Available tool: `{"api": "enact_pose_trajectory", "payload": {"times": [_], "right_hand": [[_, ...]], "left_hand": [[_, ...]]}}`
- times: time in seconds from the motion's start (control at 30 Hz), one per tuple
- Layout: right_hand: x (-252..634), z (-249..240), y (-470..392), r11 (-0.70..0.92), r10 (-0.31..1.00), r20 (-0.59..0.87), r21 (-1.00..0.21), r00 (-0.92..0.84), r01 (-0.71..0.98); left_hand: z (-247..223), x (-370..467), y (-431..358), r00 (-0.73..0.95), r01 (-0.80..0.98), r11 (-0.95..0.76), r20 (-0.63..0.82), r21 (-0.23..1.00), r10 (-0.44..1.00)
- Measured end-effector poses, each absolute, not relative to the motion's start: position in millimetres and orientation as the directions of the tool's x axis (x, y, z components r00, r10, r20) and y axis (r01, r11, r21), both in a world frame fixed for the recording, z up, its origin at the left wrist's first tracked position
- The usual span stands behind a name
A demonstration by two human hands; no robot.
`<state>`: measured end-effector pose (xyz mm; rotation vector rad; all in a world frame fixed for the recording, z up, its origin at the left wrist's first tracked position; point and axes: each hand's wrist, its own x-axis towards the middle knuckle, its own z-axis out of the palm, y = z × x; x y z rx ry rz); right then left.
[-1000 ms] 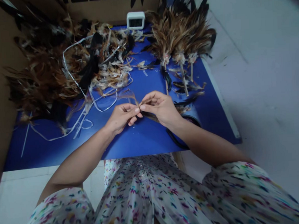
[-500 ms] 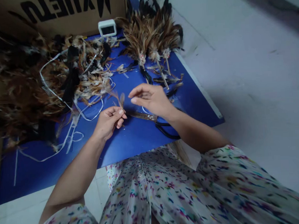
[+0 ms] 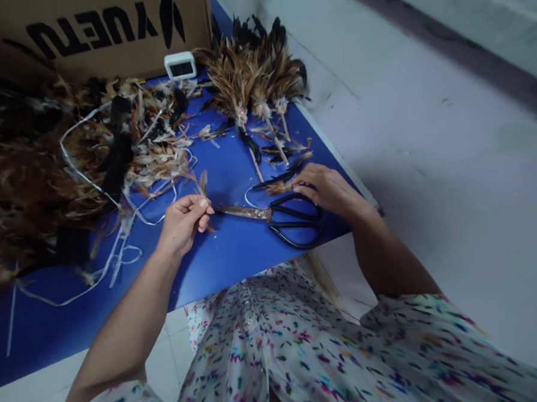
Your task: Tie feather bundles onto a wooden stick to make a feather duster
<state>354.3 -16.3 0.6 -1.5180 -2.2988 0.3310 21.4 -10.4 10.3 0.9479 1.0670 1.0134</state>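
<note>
Between thumb and fingertips, my left hand (image 3: pixel 183 222) pinches a few small brown feathers (image 3: pixel 203 182) above the blue table. Black-handled scissors (image 3: pixel 264 214) lie on the table, their rusty blades pointing toward my left fingers. Just beyond the scissor handles, my right hand (image 3: pixel 326 187) is low over the tabletop, fingers curled against a dark feather with a brown base (image 3: pixel 277 188). Its thumb is partly hidden, and how firm the grip is does not show clearly.
Feather dusters with sticks (image 3: pixel 264 114) lie at the back right. A big heap of loose feathers (image 3: pixel 37 177) fills the left, with white plastic ribbon (image 3: pixel 86 288) trailing across it. Behind stand a small white digital display (image 3: pixel 180 66) and a cardboard box (image 3: pixel 106 23).
My right hand has moved right and down from near my left hand to the dark feather beside the scissors. My left hand still pinches the small feathers. The camera view has shifted slightly.
</note>
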Motion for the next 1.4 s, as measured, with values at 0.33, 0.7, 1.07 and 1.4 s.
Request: {"api": "enact_pose_trajectory", "payload": {"times": [0.33, 0.7, 1.07, 1.4], "right_hand": [[365.1, 11.6, -40.7, 0.355, 0.919, 0.313, -0.391, -0.240, 0.849], [415.8, 17.3, -36.6, 0.240, 0.945, 0.292, -0.321, -0.145, 0.916], [409.4, -3.5, 75.5, 0.470, 0.883, 0.189, -0.361, -0.430, 0.805], [400.1, -1.8, 58.6, 0.373, 0.928, 0.071, -0.234, -0.367, 0.898]], "left_hand": [[7.7, 20.2, -8.6, 0.157, -0.192, 0.251, -0.223, 0.949, 0.962], [6.7, 23.0, -10.7, 0.176, -0.187, 0.265, -0.233, 0.946, 0.956], [8.6, 21.3, -10.2, 0.172, -0.177, 0.248, -0.218, 0.953, 0.961], [5.6, 20.7, -9.9, 0.182, -0.173, 0.251, -0.219, 0.953, 0.959]]}}
